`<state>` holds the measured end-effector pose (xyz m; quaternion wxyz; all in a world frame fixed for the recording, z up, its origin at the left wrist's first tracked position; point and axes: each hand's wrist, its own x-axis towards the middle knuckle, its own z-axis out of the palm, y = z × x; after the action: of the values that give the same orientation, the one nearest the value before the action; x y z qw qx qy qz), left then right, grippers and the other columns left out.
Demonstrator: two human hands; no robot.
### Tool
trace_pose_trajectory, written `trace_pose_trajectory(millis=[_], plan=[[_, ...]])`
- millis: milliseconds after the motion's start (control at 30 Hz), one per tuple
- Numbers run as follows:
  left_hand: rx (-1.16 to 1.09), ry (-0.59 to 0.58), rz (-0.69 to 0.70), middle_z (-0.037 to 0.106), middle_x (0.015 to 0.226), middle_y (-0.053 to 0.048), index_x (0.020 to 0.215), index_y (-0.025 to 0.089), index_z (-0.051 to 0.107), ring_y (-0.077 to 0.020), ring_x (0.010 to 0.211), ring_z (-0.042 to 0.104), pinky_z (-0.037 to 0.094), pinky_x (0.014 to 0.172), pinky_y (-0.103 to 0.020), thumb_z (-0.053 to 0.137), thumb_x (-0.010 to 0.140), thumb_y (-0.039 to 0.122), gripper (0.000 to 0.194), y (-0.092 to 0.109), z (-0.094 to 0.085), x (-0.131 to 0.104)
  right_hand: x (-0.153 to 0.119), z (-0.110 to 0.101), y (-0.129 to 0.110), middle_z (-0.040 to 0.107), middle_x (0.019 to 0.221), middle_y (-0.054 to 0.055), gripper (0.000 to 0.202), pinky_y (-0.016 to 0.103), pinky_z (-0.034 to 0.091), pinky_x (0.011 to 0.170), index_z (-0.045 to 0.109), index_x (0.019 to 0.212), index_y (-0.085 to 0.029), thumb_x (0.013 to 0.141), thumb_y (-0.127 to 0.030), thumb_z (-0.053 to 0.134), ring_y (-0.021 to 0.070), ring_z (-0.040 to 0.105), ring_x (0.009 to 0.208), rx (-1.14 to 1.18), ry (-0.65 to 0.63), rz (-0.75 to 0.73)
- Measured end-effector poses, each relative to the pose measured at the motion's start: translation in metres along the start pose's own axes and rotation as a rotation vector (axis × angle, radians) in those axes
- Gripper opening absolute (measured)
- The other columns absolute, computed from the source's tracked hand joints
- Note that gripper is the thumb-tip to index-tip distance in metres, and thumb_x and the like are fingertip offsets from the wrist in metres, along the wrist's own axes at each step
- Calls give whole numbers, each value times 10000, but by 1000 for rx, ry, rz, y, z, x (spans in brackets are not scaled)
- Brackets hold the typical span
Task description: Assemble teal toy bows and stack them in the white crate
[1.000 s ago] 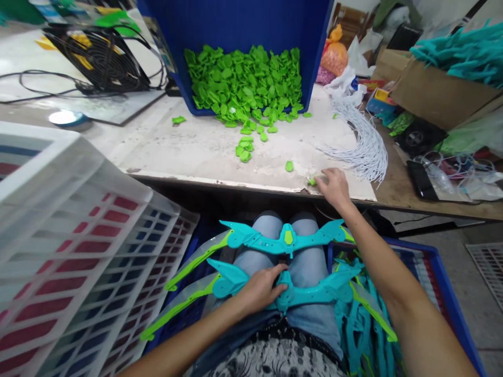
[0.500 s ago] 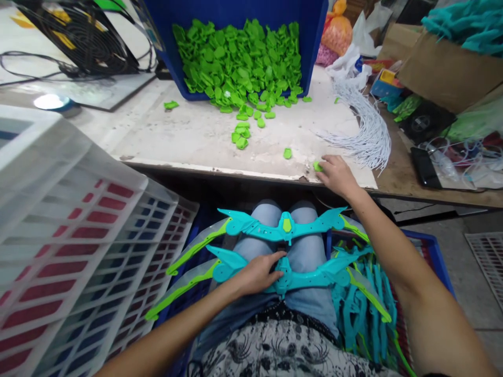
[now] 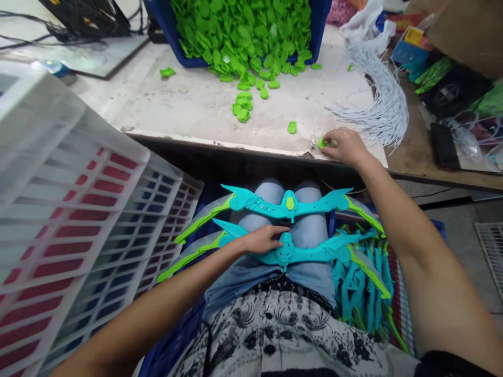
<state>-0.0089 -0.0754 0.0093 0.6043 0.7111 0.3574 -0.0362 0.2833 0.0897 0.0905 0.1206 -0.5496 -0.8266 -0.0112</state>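
Note:
Two turquoise toy bows with lime-green limbs lie across my lap. The farther toy bow (image 3: 267, 208) has a green piece set in its centre. On the nearer toy bow (image 3: 310, 254), the centre shows bare turquoise with small holes. My left hand (image 3: 264, 240) holds this nearer bow just left of its centre, fingers over the top. At the table's front edge my right hand (image 3: 346, 146) pinches a small green plastic piece (image 3: 321, 143) between thumb and fingertips. Another loose green piece (image 3: 292, 127) lies to its left on the table.
A blue bin (image 3: 187, 62) of green pieces lies tipped toward me, with several spilled on the white tabletop (image 3: 188, 107). White cords (image 3: 387, 118) lie at right. White plastic crates (image 3: 78, 209) stand at left; a crate of turquoise bows (image 3: 359, 293) is at my right.
My right hand has closed its fingertips on the green piece at the table edge. My left hand stays on the nearer bow. The view has tilted down a little.

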Motion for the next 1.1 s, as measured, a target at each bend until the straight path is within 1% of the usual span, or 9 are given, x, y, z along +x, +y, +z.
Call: trace_pose_trajectory(millis=[100, 233, 333, 400, 567, 767, 900, 1000, 1100], plan=[[-54, 61, -17, 582, 771, -21, 1346, 89, 498, -177, 719, 530, 404, 631, -246, 543, 776, 299, 609, -3, 1, 1, -38, -7, -39, 682, 1063, 113, 260, 439, 432, 911, 674, 1032, -163, 873, -340, 567, 272, 583, 1030, 160, 7, -77], [-154, 102, -21, 600, 733, -3, 1305, 113, 540, -170, 692, 530, 401, 618, -240, 571, 762, 292, 573, -8, 2, 3, -129, 9, -115, 688, 1050, 113, 266, 422, 493, 880, 664, 1033, -182, 919, -376, 525, 237, 604, 1022, 423, -59, -309], [-209, 86, -23, 682, 879, -29, 1273, 126, 564, -204, 818, 581, 440, 693, -253, 583, 764, 294, 536, -11, 1, 5, -185, 33, -158, 688, 1062, 131, 234, 403, 527, 830, 664, 1039, -168, 931, -305, 510, 234, 616, 986, 439, -67, -326], [-215, 72, -26, 687, 1073, -61, 1282, 118, 551, -230, 961, 590, 452, 798, -277, 572, 782, 289, 529, -11, 0, 6, -206, 46, -175, 690, 1059, 140, 226, 403, 535, 815, 667, 1044, -155, 925, -276, 518, 246, 612, 984, 421, -25, -296], [-243, 33, -21, 586, 1317, -78, 1282, 147, 546, -240, 1158, 541, 416, 929, -279, 566, 804, 307, 504, -12, -4, 5, -216, 63, -191, 681, 1093, 144, 246, 439, 528, 838, 668, 1098, -187, 923, -268, 517, 264, 591, 1030, 400, -3, -165], [-235, 21, 47, 678, 973, -45, 1278, 132, 526, -225, 932, 591, 436, 742, -243, 656, 733, 365, 607, -15, -3, 2, -216, 67, -199, 685, 1091, 120, 247, 479, 508, 842, 671, 1111, -224, 918, -273, 525, 279, 577, 1047, 412, 12, -6], [-179, 26, 50, 552, 710, 22, 1286, 91, 496, -158, 696, 525, 383, 595, -221, 646, 729, 371, 641, -14, 1, 2, -217, 69, -202, 689, 1091, 106, 242, 468, 495, 858, 653, 1119, -222, 921, -267, 521, 274, 582, 1057, 452, 9, 0], [-180, 72, 20, 505, 692, 30, 1229, 95, 523, -138, 657, 486, 364, 565, -218, 647, 736, 394, 590, -13, 5, 3, -218, 68, -203, 678, 1101, 117, 328, 456, 480, 878, 578, 1232, -208, 915, -276, 530, 271, 577, 1089, 488, 16, 47], [-242, 115, 16, 541, 757, 5, 1116, 112, 551, -145, 704, 501, 395, 601, -229, 642, 747, 374, 462, -12, 9, 5, -214, 66, -202, 640, 1174, 131, 524, 467, 453, 912, 471, 1353, -197, 866, -340, 603, 284, 554, 1135, 499, -45, 190]])
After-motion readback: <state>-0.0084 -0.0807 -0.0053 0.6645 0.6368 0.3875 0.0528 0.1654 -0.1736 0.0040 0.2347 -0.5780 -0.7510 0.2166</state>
